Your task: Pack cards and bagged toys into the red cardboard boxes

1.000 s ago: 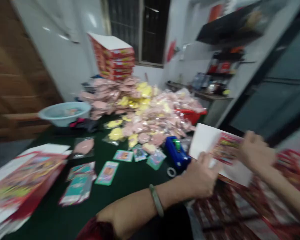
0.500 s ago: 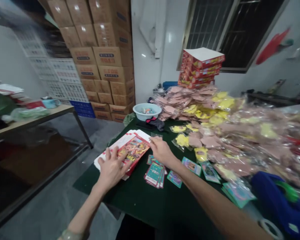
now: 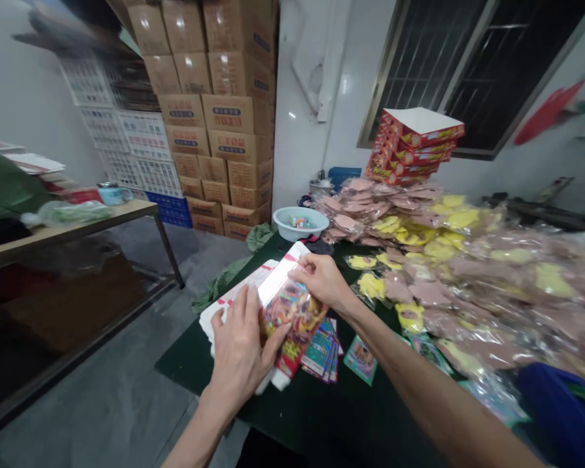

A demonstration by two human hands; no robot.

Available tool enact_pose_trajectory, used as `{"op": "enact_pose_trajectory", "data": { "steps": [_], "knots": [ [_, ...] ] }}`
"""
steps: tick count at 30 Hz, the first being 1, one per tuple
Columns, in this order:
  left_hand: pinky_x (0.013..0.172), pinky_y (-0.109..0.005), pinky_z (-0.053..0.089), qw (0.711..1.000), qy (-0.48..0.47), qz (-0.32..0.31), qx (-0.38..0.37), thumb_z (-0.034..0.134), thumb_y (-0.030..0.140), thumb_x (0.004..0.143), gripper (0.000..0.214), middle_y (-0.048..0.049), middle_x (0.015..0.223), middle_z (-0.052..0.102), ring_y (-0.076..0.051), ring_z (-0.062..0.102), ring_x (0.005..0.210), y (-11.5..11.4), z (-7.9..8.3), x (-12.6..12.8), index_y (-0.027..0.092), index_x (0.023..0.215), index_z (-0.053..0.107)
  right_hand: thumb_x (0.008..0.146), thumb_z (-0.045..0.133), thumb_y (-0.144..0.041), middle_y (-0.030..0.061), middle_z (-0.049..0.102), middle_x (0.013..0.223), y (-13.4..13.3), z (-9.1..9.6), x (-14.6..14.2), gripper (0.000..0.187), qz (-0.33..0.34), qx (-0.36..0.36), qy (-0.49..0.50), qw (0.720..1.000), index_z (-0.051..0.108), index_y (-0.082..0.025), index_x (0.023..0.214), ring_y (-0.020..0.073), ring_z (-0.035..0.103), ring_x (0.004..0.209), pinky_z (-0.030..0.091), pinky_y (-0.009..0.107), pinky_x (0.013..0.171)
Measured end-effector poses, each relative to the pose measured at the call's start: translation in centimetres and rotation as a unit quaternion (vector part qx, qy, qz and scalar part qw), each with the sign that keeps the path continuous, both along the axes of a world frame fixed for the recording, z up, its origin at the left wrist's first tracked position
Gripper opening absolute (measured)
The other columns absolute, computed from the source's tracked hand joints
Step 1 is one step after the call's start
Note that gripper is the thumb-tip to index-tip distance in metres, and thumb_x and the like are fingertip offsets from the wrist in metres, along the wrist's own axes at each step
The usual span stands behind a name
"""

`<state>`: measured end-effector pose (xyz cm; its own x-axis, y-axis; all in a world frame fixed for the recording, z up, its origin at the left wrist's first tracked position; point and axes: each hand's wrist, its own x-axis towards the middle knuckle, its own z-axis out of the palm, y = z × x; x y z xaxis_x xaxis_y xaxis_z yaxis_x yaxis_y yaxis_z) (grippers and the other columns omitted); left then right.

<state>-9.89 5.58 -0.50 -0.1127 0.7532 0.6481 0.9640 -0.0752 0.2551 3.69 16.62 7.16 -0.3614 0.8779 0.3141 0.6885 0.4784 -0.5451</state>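
A flat, unfolded red printed cardboard box (image 3: pixel 297 312) with a white flap is tilted up off the pile beneath it. My right hand (image 3: pixel 322 278) pinches its upper right edge between thumb and fingers. On the box's left side is my left hand (image 3: pixel 241 344), with its thumb on the printed face and its fingers along the white edge. More flat white-and-red boxes (image 3: pixel 219 312) lie under my left hand on the dark green table (image 3: pixel 312 416). Just right of the box, a fanned pile of teal cards (image 3: pixel 320 354) is partly covered by it.
Bagged pink and yellow pieces (image 3: pixel 433 260) heap across the table's right side, with stacked red boxes (image 3: pixel 414 146) behind. A pale blue basin (image 3: pixel 301 223) stands at the far edge. A loose card (image 3: pixel 361 359) lies beneath my right forearm. Brown cartons (image 3: pixel 234 130) are stacked against the wall.
The top flat box has been lifted and tilted up from the pile. My left hand has gone from lying spread on it to gripping its side; my right hand now pinches its upper edge.
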Motion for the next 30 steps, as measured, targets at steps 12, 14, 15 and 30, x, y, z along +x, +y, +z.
{"op": "enact_pose_trajectory", "data": {
  "steps": [12, 14, 15, 30],
  "knots": [
    [0.057, -0.02, 0.047, 0.791, -0.405, -0.433, -0.148, 0.053, 0.029, 0.084, 0.017, 0.0003, 0.074, 0.067, -0.012, 0.06, 0.062, -2.8, 0.7, 15.9, 0.018, 0.094, 0.061, 0.078, 0.065, -0.018, 0.0008, 0.061, 0.074, -11.6, 0.0, 17.9, 0.006, 0.01, 0.321, 0.075, 0.944, 0.06, -0.018, 0.082, 0.0125, 0.055, 0.069, 0.045, 0.026, 0.064],
    [0.06, -0.02, 0.049, 0.81, -0.422, -0.391, -0.112, 0.06, 0.028, 0.081, 0.021, -0.0001, 0.082, 0.07, -0.013, 0.062, 0.068, -2.3, 0.7, 16.6, 0.019, 0.099, 0.062, 0.074, 0.067, -0.014, 0.0043, 0.06, 0.09, -12.8, -1.2, 19.7, 0.024, -0.106, 0.434, 0.093, 0.89, 0.058, -0.021, 0.095, 0.0179, 0.057, 0.087, 0.047, 0.035, 0.078],
    [0.063, -0.021, 0.049, 0.823, -0.417, -0.374, -0.09, 0.063, 0.027, 0.078, 0.023, -0.0004, 0.084, 0.07, -0.014, 0.063, 0.07, -1.9, 0.6, 16.8, 0.02, 0.1, 0.062, 0.072, 0.068, -0.014, 0.0057, 0.059, 0.096, -13.3, -1.9, 20.4, 0.03, -0.153, 0.449, 0.123, 0.872, 0.056, -0.021, 0.099, 0.0201, 0.056, 0.093, 0.046, 0.039, 0.083],
    [0.091, -0.036, 0.049, 0.87, -0.32, -0.372, 0.044, 0.065, 0.02, 0.076, 0.057, -0.01, 0.124, 0.058, -0.023, 0.057, 0.112, 0.2, -3.3, 17.4, 0.024, 0.129, 0.044, 0.085, 0.048, -0.01, 0.0093, 0.059, 0.104, -14.0, -8.0, 21.6, 0.03, -0.111, 0.342, 0.149, 0.921, 0.054, -0.021, 0.112, 0.0188, 0.057, 0.101, 0.05, 0.032, 0.086]
  ]
}}
